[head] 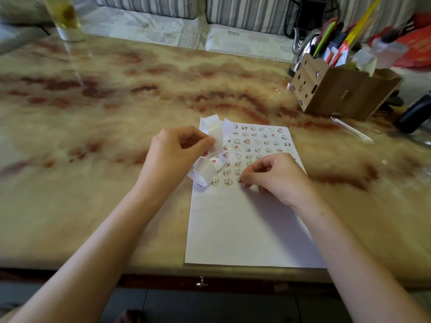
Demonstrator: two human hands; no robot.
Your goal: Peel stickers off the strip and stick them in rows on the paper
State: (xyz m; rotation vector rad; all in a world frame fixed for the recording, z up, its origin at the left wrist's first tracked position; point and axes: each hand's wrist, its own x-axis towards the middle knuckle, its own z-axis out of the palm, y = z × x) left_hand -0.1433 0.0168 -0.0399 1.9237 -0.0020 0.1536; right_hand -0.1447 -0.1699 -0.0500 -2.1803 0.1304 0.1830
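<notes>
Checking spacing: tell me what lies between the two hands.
Head view: the paper with rows of stickers lies between the left hand, gripping the strip, and the right hand, pinching a sticker.

Your table (116,101) is shiny stone, tan with red-brown swirls. A white paper (233,229) lies flat on it in front of you, its near edge by the table's edge. At the far right stands a brown box (338,94) full of pens (325,40). At the far left stands a glass (66,19) of yellow drink.
</notes>
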